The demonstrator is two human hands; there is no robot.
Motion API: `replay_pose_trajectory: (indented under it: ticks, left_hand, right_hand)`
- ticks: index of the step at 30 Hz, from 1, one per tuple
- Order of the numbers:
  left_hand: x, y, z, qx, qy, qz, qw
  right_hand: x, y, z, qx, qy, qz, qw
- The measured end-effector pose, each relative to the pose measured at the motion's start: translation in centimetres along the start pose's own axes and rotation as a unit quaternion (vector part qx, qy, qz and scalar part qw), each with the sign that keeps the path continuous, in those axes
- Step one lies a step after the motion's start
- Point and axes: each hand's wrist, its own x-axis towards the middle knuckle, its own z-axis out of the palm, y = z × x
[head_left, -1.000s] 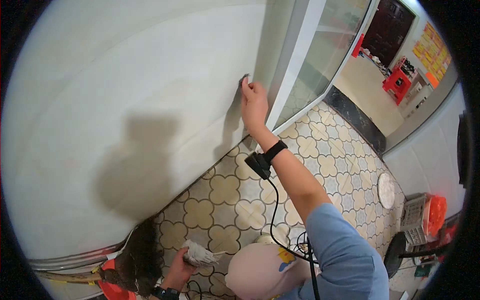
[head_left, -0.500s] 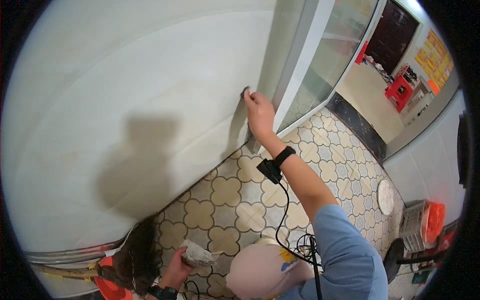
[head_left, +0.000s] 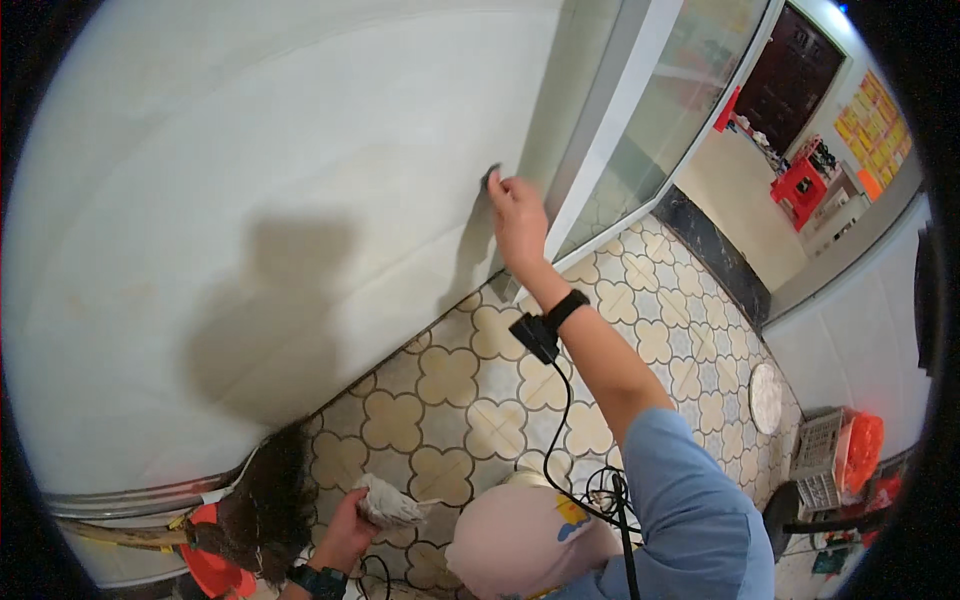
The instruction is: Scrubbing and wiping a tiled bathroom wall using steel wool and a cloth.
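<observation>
My right hand (head_left: pixel 520 222) reaches out to the pale wall (head_left: pixel 330 130), its fingers closed on a small dark piece (head_left: pixel 491 175) against the surface. I cannot make out what kind of thing that piece is. A black watch-like band with a black cabled box (head_left: pixel 534 337) is on that wrist. Low down at the left, my left hand (head_left: pixel 345 535) grips a crumpled white cloth (head_left: pixel 388 502) above the patterned floor tiles (head_left: pixel 495 428).
A glass door in a white frame (head_left: pixel 610 120) stands open just right of my right hand. Bristly brooms (head_left: pixel 265 505) and a red dustpan-like thing (head_left: pixel 215 560) lean at lower left. A grey crate (head_left: pixel 820 455) with a red bag (head_left: pixel 862 450) sits at right.
My right hand stays at the wall with the dark piece, shifted up very slightly. The left hand and cloth have moved slightly left. The view has shifted a little.
</observation>
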Motion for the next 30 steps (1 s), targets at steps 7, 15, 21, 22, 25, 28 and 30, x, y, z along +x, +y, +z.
replay_pose_trajectory:
  ticks: [7, 15, 21, 22, 25, 28, 30]
  left_hand:
    - [-0.5, 0.5, 0.8, -0.042, -0.033, -0.037, 0.998]
    - [-0.8, 0.0, 0.6, -0.034, -0.003, -0.032, 0.999]
    - [-0.1, -0.7, -0.5, -0.067, -0.037, -0.049, 0.996]
    - [0.1, -0.6, -0.3, -0.067, -0.028, -0.06, 0.996]
    - [-0.1, -0.4, 0.4, -0.035, -0.027, -0.049, 0.998]
    - [-0.1, -0.5, 0.5, -0.051, -0.052, -0.036, 0.997]
    - [-1.2, 0.0, 1.0, -0.021, -0.039, -0.026, 0.999]
  right_hand:
    - [-1.3, -4.4, 1.1, 0.085, 0.011, 0.137, 0.987]
    - [-1.1, -13.7, 0.7, 0.187, -0.082, -0.023, 0.979]
    - [1.3, -11.2, 0.2, 0.091, 0.063, 0.059, 0.992]
    - [1.3, -11.7, 0.3, 0.085, 0.073, 0.087, 0.99]
    - [-1.0, -13.7, 0.9, 0.137, -0.013, -0.021, 0.99]
    - [-0.9, -13.6, -0.3, 0.089, -0.007, -0.086, 0.992]
    - [-0.3, -12.0, -0.5, 0.077, 0.011, -0.031, 0.996]
